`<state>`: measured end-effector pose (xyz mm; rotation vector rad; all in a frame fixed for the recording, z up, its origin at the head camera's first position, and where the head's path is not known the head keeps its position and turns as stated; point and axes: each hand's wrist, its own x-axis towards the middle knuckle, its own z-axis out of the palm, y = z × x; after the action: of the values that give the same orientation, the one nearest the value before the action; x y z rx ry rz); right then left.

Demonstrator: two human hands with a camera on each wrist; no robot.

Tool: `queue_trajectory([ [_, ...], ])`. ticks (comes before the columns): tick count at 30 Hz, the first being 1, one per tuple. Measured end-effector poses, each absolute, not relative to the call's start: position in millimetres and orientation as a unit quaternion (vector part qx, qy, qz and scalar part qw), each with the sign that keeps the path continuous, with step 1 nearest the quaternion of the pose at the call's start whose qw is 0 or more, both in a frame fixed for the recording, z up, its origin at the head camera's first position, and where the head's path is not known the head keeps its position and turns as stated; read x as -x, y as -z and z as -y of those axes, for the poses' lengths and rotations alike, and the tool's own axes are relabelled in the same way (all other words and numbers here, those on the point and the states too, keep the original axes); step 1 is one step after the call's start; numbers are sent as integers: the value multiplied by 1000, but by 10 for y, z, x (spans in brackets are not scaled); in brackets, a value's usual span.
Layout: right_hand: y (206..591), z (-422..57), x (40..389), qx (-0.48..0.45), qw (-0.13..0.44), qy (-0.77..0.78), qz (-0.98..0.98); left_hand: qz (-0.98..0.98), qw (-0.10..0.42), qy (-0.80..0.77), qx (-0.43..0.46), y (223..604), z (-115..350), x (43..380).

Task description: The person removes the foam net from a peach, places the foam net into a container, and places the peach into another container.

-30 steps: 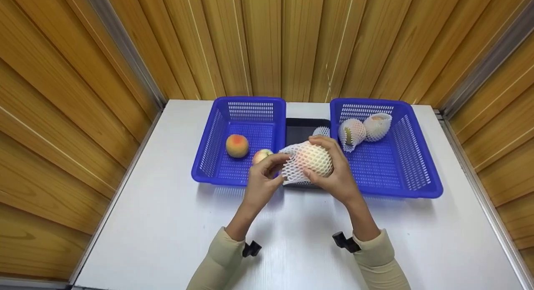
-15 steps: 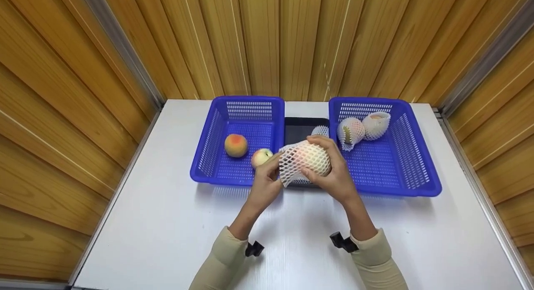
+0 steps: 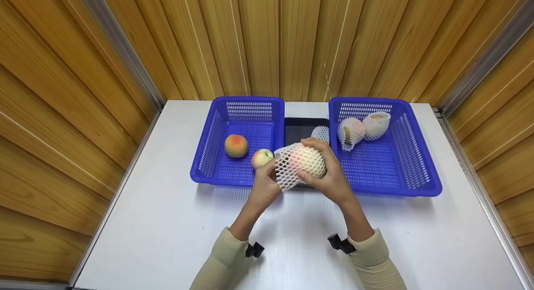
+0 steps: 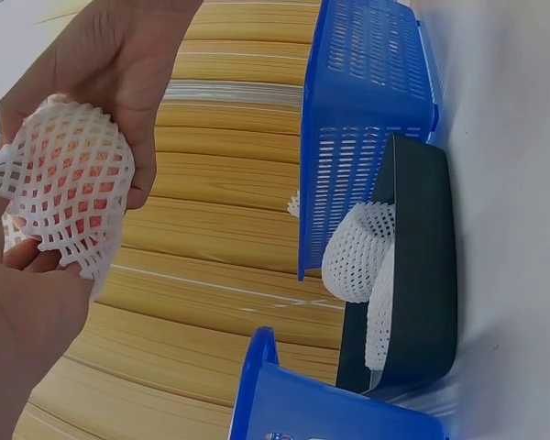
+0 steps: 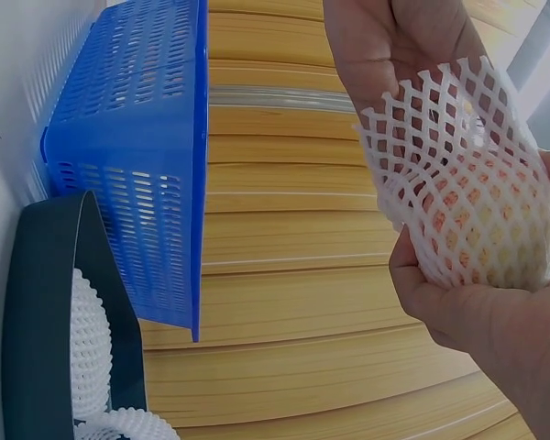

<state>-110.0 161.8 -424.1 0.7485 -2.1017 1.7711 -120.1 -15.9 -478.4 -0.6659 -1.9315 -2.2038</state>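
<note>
"Where is the fruit in the net sleeve [image 3: 311, 160] sitting?"

"It's hanging in the air between the two hands, over the near end of the black tray [image 3: 297, 133]. The sleeve's loose mouth is facing left."

"What are the fingers doing?"

"The right hand [image 3: 333, 181] is gripping the round end, thumb on the near side and fingers over the far side, probably because that wide hold is steadying the fruit without crushing it. The left hand [image 3: 265, 186] is touching the loose mouth. Mesh is partly hiding its fingers, so I'm not able to tell whether they're pinching or just spreading it."

"Why are the baskets standing apart like that?"

"I'm guessing it's separating bare from netted. The left basket [image 3: 254, 129] is holding an orange peach [image 3: 236, 146] and, at its near right, a paler fruit [image 3: 261, 158]. The right basket [image 3: 375, 169] is holding two netted fruits [image 3: 351, 132], touching each other at the far left."

"And the tray?"

"It's sitting between them, carrying white foam nets [image 4: 357, 255]; that middle spot is presumably putting them within easy reach of both hands."
</note>
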Motion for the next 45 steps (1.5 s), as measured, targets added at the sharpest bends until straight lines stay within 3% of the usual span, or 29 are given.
queue_trajectory([
  [21,4557,-1663,1305,-258,143,-614,733,671,97,710,193,4782,128,1175],
  [28,4465,-1580,1229,-257,127,-612,738,713,158,656,188,4796,65,1155],
  [36,4558,-1635,1283,-276,105,-613,733,715,190,644,195,4815,99,1165],
  [45,4535,-1731,1291,-298,97,-605,732,704,180,658,197,4808,121,1169],
])
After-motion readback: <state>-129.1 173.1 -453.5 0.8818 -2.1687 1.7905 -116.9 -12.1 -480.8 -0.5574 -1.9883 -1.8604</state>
